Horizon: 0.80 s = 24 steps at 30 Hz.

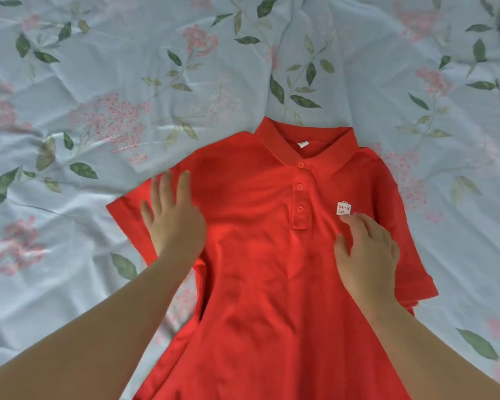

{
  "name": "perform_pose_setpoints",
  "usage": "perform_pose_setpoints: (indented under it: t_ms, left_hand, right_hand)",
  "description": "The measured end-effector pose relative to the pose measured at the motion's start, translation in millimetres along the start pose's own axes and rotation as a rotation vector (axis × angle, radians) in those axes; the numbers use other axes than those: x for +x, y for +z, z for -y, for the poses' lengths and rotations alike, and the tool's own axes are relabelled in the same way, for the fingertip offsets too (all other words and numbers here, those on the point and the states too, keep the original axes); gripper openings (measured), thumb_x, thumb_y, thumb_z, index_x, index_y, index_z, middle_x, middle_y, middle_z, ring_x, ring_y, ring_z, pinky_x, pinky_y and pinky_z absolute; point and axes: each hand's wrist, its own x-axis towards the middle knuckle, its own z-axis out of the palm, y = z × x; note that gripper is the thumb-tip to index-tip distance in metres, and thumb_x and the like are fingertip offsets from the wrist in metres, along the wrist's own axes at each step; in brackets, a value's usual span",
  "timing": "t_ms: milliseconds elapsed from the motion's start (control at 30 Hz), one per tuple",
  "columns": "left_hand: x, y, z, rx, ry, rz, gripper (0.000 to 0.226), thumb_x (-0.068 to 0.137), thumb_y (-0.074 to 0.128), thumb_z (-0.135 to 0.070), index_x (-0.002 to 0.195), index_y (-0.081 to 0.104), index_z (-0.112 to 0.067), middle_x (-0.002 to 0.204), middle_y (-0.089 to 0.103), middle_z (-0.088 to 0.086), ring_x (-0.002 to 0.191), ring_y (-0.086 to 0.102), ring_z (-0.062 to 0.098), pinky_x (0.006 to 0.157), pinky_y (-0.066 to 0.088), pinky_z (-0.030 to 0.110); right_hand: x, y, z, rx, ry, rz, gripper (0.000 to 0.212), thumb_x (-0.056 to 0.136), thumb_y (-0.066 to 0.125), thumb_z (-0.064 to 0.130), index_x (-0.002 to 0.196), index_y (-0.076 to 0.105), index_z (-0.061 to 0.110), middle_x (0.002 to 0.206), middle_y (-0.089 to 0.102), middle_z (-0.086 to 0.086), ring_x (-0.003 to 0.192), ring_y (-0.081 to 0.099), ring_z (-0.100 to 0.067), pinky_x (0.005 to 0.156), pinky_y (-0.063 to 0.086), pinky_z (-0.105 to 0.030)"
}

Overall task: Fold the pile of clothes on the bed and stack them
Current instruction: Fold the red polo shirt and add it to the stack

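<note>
A red polo shirt (266,255) lies face up on the bed, collar away from me, three buttons done up and a small white logo on the chest. My left hand (173,217) lies flat with straight fingers on the shirt's left shoulder, by the sleeve. On the right side of the chest rests my right hand (367,252), fingers loosely bent, its fingertips touching the cloth just below the logo. Both short sleeves spread out to the sides. The shirt's hem runs out of view at the bottom.
The bed is covered by a pale blue sheet (98,82) printed with pink flowers and green leaves, creased in places. No other clothes show in this view.
</note>
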Motion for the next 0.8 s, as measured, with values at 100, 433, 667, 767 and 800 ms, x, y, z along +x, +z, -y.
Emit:
perform_pose_setpoints:
  t_ms: [100, 433, 667, 767, 800]
  left_hand:
    - [-48.2, 25.7, -50.0, 0.069, 0.405, 0.239, 0.065, 0.094, 0.044, -0.037, 0.151, 0.013, -0.033, 0.160, 0.008, 0.000, 0.147, 0.001, 0.023, 0.116, 0.007, 0.047]
    - [-96.1, 69.2, -76.6, 0.361, 0.494, 0.442, 0.075, 0.087, 0.020, -0.068, 0.146, -0.016, -0.040, 0.159, -0.008, -0.003, 0.145, -0.014, 0.028, 0.115, 0.000, 0.052]
    - [-124.7, 67.5, -86.8, 0.356, 0.382, 0.413, 0.066, 0.093, 0.020, -0.058, 0.148, -0.009, -0.039, 0.159, -0.006, -0.003, 0.146, -0.010, 0.029, 0.115, 0.002, 0.052]
    - [-137.7, 66.0, -82.7, 0.376, 0.381, 0.432, 0.064, 0.093, 0.018, -0.058, 0.148, -0.010, -0.040, 0.159, -0.009, -0.004, 0.146, -0.011, 0.027, 0.115, 0.000, 0.051]
    - [-142.1, 65.0, -80.8, 0.377, 0.383, 0.439, 0.064, 0.093, 0.019, -0.058, 0.148, -0.010, -0.040, 0.159, -0.009, -0.003, 0.146, -0.012, 0.026, 0.115, 0.000, 0.051]
  right_hand:
    - [-12.8, -19.4, -35.6, -0.002, 0.299, -0.164, 0.036, 0.088, 0.058, 0.019, 0.123, 0.057, 0.013, 0.134, 0.048, -0.013, 0.119, 0.042, -0.038, 0.098, 0.028, -0.048]
    - [-9.7, -24.2, -112.5, 0.385, 0.757, 0.186, 0.032, 0.081, 0.066, 0.028, 0.102, 0.052, 0.008, 0.089, 0.058, -0.008, 0.095, 0.056, -0.035, 0.085, 0.043, -0.042]
    - [40.5, -67.4, -170.5, 0.289, 0.580, -0.210, 0.023, 0.086, 0.059, 0.022, 0.105, 0.059, 0.009, 0.107, 0.060, -0.027, 0.100, 0.056, -0.041, 0.080, 0.042, -0.040]
    - [60.5, -70.0, -195.6, 0.324, 0.565, -0.075, 0.025, 0.086, 0.057, 0.021, 0.109, 0.058, 0.011, 0.111, 0.058, -0.028, 0.095, 0.060, -0.041, 0.085, 0.048, -0.047]
    - [60.6, -66.1, -196.6, 0.372, 0.589, -0.023, 0.031, 0.086, 0.058, 0.021, 0.115, 0.055, 0.012, 0.116, 0.056, -0.027, 0.097, 0.060, -0.041, 0.089, 0.048, -0.050]
